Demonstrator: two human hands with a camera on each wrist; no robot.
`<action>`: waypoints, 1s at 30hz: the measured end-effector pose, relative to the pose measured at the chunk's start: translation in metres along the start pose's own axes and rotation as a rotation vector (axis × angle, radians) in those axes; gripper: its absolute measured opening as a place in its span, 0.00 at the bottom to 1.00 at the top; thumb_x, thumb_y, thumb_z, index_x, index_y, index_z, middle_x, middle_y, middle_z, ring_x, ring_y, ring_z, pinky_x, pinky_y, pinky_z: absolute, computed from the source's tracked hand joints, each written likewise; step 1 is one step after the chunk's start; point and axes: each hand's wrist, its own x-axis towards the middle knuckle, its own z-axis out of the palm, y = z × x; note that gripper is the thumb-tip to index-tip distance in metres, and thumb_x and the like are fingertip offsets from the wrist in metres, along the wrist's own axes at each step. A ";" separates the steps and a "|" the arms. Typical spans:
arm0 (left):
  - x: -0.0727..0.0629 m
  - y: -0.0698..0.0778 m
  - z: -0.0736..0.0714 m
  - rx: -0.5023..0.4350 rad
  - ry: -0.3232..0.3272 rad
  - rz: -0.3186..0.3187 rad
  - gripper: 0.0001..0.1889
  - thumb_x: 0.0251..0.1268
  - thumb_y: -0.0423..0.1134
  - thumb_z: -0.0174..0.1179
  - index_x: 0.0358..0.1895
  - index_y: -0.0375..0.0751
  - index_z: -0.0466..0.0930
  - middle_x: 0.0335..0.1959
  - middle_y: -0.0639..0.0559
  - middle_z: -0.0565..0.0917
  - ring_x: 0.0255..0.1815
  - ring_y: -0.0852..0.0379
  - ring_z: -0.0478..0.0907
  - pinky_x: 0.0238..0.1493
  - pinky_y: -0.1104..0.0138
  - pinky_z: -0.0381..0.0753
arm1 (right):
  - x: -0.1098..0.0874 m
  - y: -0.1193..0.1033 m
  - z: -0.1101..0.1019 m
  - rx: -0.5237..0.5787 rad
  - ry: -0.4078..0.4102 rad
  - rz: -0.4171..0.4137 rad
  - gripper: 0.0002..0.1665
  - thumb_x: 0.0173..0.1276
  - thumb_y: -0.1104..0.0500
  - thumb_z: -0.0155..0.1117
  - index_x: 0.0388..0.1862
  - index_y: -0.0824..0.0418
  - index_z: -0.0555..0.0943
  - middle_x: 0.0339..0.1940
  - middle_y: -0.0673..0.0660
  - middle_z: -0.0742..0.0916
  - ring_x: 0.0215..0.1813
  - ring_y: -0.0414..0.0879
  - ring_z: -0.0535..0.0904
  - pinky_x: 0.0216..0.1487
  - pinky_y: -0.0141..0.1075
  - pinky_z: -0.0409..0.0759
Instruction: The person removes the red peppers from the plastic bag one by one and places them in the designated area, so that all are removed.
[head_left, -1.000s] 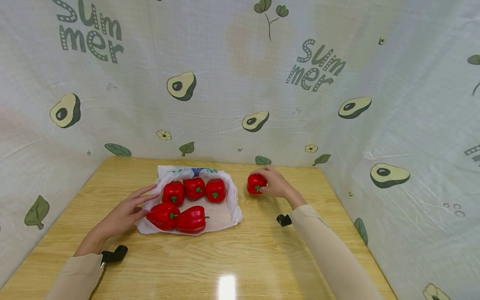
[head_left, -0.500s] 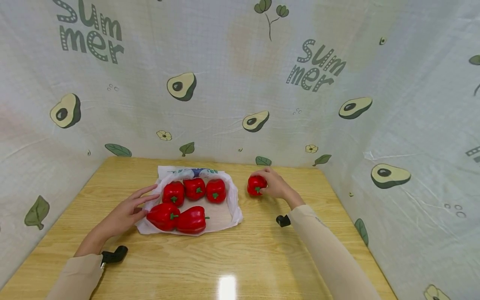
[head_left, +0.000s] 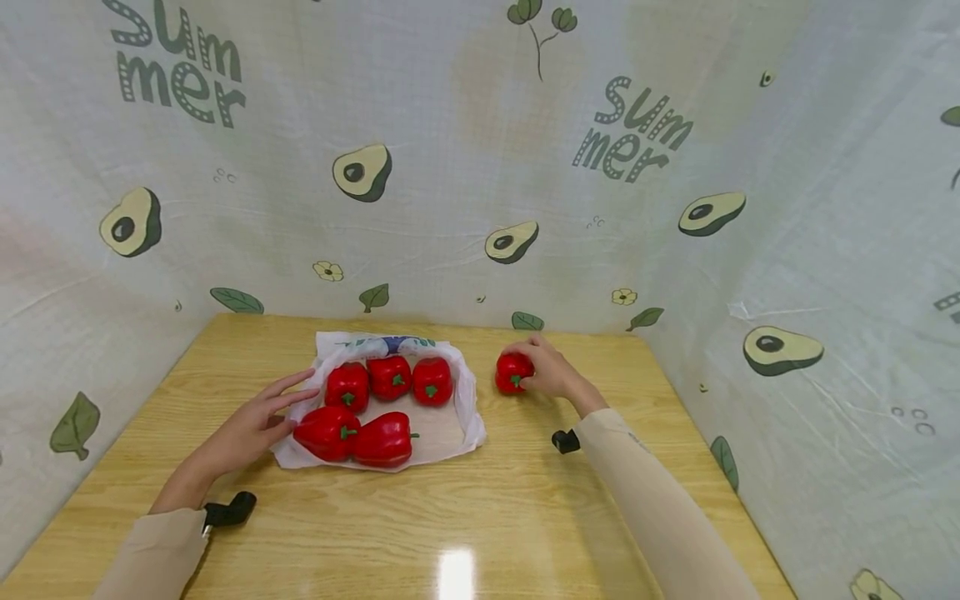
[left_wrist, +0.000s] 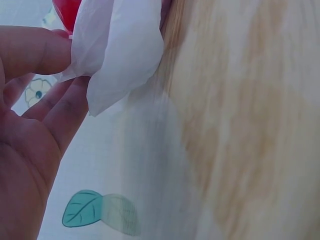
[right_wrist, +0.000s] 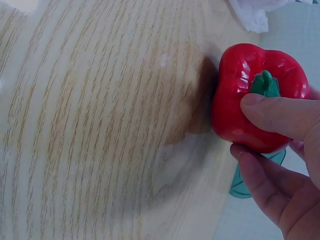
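My right hand (head_left: 549, 369) holds a red bell pepper (head_left: 510, 377) with a green stem, right of the bag. In the right wrist view, the thumb presses beside the stem of the bell pepper (right_wrist: 240, 117) and fingers reach round its underside. My left hand (head_left: 247, 425) touches the left edge of a white plastic bag (head_left: 468, 408), fingers spread and fairly straight. Close up in the left wrist view, its fingertips meet the bag's loose edge (left_wrist: 125, 60). Inside lie several more red bell peppers, three along the back and two longer ones, such as this pepper (head_left: 384, 440), in front.
The light wooden table (head_left: 360, 533) reflects a bright spot near its front. A white cloth (head_left: 435, 108) printed with avocados and lettering hangs behind and along the sides. Black cameras, like the one (head_left: 231, 509) by the left wrist, stick out from both wrists.
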 end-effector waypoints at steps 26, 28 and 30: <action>-0.002 0.001 -0.001 0.011 -0.014 -0.043 0.31 0.66 0.20 0.67 0.72 0.40 0.79 0.82 0.40 0.65 0.78 0.58 0.62 0.58 0.82 0.75 | -0.002 0.004 0.004 -0.022 -0.036 0.020 0.40 0.67 0.70 0.75 0.76 0.53 0.74 0.65 0.62 0.75 0.67 0.63 0.77 0.69 0.60 0.77; -0.001 0.001 0.000 0.012 -0.013 -0.042 0.31 0.66 0.21 0.67 0.72 0.40 0.79 0.82 0.40 0.65 0.78 0.67 0.61 0.58 0.83 0.73 | -0.004 0.003 0.002 -0.018 -0.035 0.010 0.40 0.67 0.71 0.75 0.76 0.53 0.74 0.65 0.62 0.74 0.66 0.63 0.77 0.69 0.60 0.78; 0.000 0.000 0.000 0.011 -0.010 -0.039 0.31 0.66 0.20 0.67 0.72 0.40 0.79 0.82 0.40 0.65 0.78 0.68 0.60 0.58 0.84 0.73 | -0.007 0.001 -0.001 -0.011 -0.033 0.000 0.40 0.67 0.71 0.75 0.76 0.55 0.74 0.66 0.63 0.74 0.65 0.63 0.78 0.68 0.60 0.79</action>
